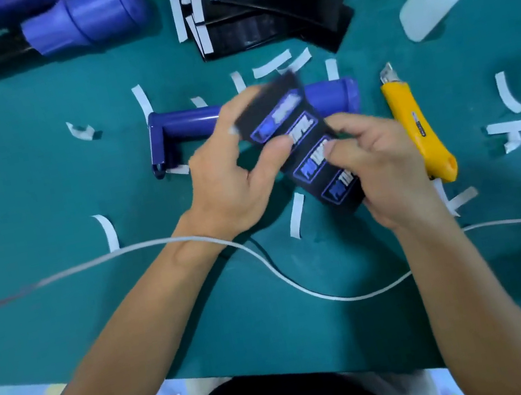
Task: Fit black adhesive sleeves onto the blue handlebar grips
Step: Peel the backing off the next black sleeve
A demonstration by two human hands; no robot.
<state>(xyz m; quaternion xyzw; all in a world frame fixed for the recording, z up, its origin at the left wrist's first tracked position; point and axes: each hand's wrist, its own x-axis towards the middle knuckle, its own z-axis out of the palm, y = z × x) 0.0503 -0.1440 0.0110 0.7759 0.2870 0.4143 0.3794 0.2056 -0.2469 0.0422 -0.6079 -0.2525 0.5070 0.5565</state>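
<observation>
Closest, my left hand (pixel 228 182) and right hand (pixel 383 168) pinch a flimsy black printed adhesive sleeve (pixel 302 127). Light, tacky, I judge: hold edges.

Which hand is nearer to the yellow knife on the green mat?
Right. The right hand grips the black sleeve close beside the yellow knife; the left hand grips the sleeve farther away, on its other side.
</observation>
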